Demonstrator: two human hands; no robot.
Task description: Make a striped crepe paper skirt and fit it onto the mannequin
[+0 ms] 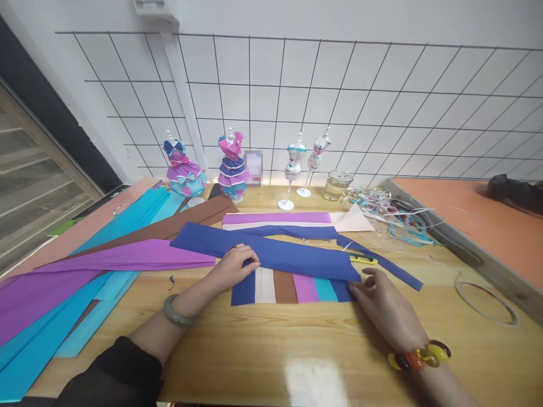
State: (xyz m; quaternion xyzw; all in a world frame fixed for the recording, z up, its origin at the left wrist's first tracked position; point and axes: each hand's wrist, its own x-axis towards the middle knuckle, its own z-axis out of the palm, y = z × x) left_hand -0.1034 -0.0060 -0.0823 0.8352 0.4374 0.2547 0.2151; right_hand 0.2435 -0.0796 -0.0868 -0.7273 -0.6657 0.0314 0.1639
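A long dark-blue crepe paper strip [292, 254] lies aslant across the middle of the table. My left hand [237, 265] is on its lower edge left of centre, fingers curled and thumb against the index finger on the paper. At the strip's right corner, my right hand [388, 308] has its thumb and bent fingers closed about the paper edge. Under the strip, a row of short coloured pieces shows: blue, a white piece [265, 286], a brown piece [285, 287], a purple piece [306, 288], a turquoise piece [325, 290] and blue again. Their upper ends are hidden.
Long purple strips [148, 254], turquoise and brown ones spread leftward. A yellow-green cutter [363, 260] lies behind the right hand. At the back stand two dressed mini mannequins [232, 169], two white ones [293, 169], a glass [337, 185] and tangled ribbons [394, 212].
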